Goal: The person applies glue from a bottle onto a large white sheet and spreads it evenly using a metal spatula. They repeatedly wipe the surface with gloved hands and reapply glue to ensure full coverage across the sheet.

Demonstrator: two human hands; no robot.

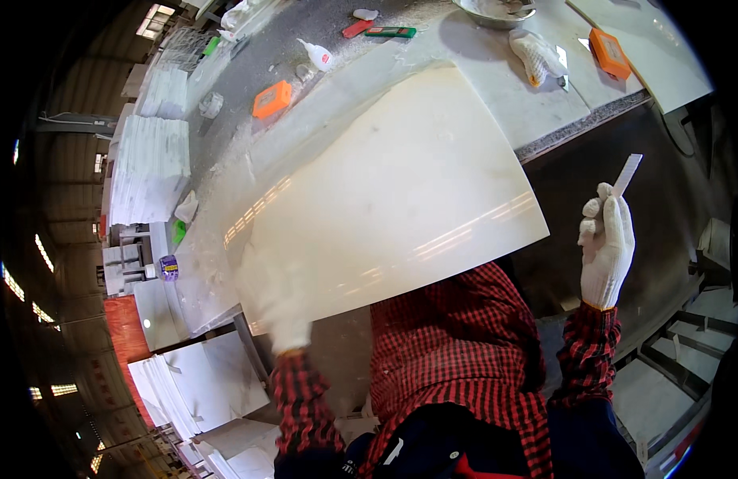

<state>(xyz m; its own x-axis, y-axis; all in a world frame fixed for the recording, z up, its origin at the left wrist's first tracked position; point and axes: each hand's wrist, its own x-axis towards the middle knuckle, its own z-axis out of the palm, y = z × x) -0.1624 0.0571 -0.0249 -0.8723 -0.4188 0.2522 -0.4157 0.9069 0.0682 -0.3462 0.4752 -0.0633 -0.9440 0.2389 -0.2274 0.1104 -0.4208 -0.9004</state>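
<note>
A large polished cream stone slab (401, 184) lies in front of me on the work table, its near edge by my red-and-black checked shirt. My left hand (280, 307), in a white knit glove, is over the slab's near left corner; motion smears its fingers, so their pose and any contact are unclear. Off to the right, away from the slab, my gloved right hand (608, 247) is raised with its fingers closed on a thin, flat white strip (628, 174). The strip sticks up past the fingertips.
On the dusty table (225, 172) are an orange box (272, 99), a white squeeze bottle (316, 56) and a green tool (390, 32). Farther right are a metal bowl (497, 11), a crumpled white glove (535, 56) and another orange box (609, 54). Stacked slabs (149, 169) stand left.
</note>
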